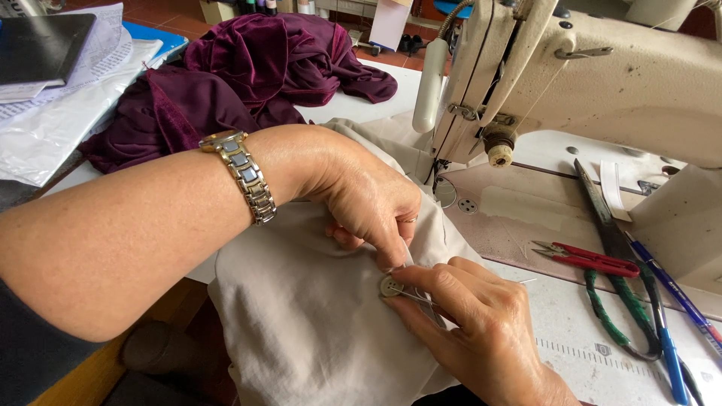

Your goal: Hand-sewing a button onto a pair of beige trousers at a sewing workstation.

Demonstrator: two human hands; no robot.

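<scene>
button (389,286) sits on beige fabric (301,316), needle (410,294) through it; left hand (368,203) pinches cloth, right hand (470,323) pinches needle. stitching looks underway, thread uncut.

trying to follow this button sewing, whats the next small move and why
Probably draw the needle the rest of the way through the button. The right hand pinches the needle lying flat across the button, while the left hand presses the beige fabric beside it, so the stitch looks half made.

beige cloth (301,316), maroon velvet (248,68), perhaps grey button (389,286).
</scene>
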